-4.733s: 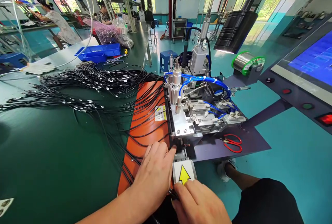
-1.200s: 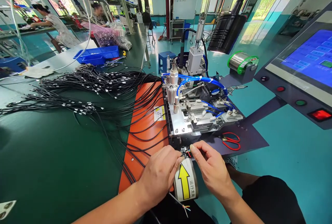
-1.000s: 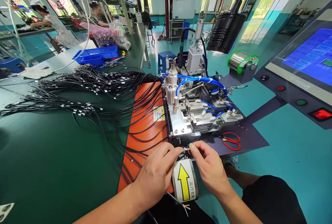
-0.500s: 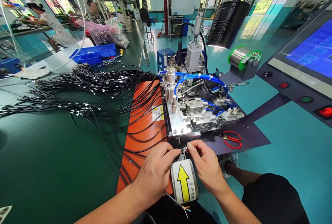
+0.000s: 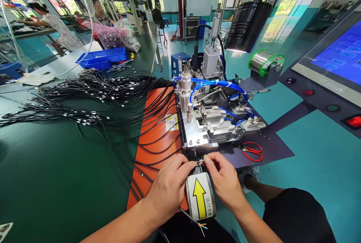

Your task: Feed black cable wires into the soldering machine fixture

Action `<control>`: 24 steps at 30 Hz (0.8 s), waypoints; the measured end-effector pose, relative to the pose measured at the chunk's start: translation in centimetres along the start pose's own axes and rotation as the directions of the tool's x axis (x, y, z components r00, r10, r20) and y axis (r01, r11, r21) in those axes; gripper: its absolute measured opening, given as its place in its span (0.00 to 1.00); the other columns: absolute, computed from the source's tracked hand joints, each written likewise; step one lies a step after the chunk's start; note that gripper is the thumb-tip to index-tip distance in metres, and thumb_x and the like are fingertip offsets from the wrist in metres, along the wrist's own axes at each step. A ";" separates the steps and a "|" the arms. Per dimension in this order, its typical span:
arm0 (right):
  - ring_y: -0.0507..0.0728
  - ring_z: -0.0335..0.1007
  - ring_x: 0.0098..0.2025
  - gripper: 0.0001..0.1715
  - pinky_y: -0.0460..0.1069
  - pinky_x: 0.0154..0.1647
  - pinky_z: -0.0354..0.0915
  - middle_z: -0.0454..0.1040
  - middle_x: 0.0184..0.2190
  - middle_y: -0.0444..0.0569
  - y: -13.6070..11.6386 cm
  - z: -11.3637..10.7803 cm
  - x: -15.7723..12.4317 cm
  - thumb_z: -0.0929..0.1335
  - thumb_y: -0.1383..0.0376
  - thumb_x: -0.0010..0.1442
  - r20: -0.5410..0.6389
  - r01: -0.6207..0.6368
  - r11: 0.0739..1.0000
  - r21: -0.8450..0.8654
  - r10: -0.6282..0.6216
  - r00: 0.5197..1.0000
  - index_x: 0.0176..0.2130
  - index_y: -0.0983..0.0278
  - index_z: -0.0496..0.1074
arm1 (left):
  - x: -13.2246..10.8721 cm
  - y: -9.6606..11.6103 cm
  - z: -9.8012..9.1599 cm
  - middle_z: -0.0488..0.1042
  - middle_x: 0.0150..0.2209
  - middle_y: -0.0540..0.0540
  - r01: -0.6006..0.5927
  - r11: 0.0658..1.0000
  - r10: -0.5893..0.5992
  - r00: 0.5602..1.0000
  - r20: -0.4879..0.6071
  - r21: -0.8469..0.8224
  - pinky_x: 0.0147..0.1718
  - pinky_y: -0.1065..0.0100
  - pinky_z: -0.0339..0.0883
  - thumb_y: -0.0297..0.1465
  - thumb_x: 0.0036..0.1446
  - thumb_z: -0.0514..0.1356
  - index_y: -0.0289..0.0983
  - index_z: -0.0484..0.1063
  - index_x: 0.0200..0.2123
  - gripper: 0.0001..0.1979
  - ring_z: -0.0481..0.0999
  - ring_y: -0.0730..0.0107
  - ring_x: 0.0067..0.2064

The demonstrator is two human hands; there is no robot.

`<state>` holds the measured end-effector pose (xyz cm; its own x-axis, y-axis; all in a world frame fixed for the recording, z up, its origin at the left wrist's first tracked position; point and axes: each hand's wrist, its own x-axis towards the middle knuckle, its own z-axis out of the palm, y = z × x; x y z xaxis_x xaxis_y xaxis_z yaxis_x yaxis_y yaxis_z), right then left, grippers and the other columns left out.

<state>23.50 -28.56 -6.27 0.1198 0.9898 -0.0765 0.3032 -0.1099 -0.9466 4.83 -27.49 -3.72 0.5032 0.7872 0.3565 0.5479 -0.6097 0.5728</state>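
Observation:
Thin coloured wires (image 5: 200, 161) stick out at the stripped end of a black cable, low at the front of the metal machine (image 5: 197, 136). My left hand (image 5: 170, 179) pinches the cable end from the left, thumb and forefinger together. From the right, my right hand (image 5: 224, 177) pinches the wire tips between thumb and forefinger. Just below the fingers sits a rounded cover (image 5: 199, 198) with a yellow arrow. Another black cable (image 5: 194, 220), its coloured wires fanned out, passes under my left hand. Most of the held cable is hidden by my left hand.
An orange plate (image 5: 132, 198) with several cables across it adjoins the machine. Bundles of black cables (image 5: 93, 85) lie on the green table. Red-handled scissors (image 5: 253, 153) lie right of my hands. A solder spool (image 5: 262, 62), a black lamp-like cylinder (image 5: 248, 25) and a control screen (image 5: 340, 51) stand beyond.

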 end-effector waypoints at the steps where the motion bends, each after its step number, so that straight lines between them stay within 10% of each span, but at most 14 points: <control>1: 0.55 0.66 0.33 0.20 0.47 0.34 0.61 0.72 0.30 0.45 0.0 0.0 0.0 0.63 0.52 0.68 0.000 -0.001 1.000 -0.003 0.001 1.000 0.34 0.62 0.73 | 0.0 0.0 0.0 0.70 0.39 0.42 0.001 1.000 -0.001 1.000 0.001 0.002 0.38 0.65 0.71 0.21 0.64 0.51 0.35 0.73 0.49 0.15 0.71 0.64 0.40; 24: 0.55 0.64 0.30 0.20 0.47 0.32 0.61 0.69 0.28 0.43 0.0 0.5 0.0 0.61 0.51 0.68 0.015 -0.021 1.000 -0.006 0.021 1.000 0.33 0.62 0.69 | 0.3 0.2 0.2 0.70 0.39 0.41 0.024 0.993 -0.026 0.999 0.021 0.116 0.39 0.61 0.71 0.21 0.65 0.50 0.35 0.75 0.46 0.15 0.70 0.61 0.40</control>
<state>23.05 -28.47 -6.39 0.1117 0.9886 -0.1010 0.3063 -0.1309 -0.9429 5.20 -27.43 -3.63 0.5026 0.8009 0.3255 0.6338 -0.5974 0.4914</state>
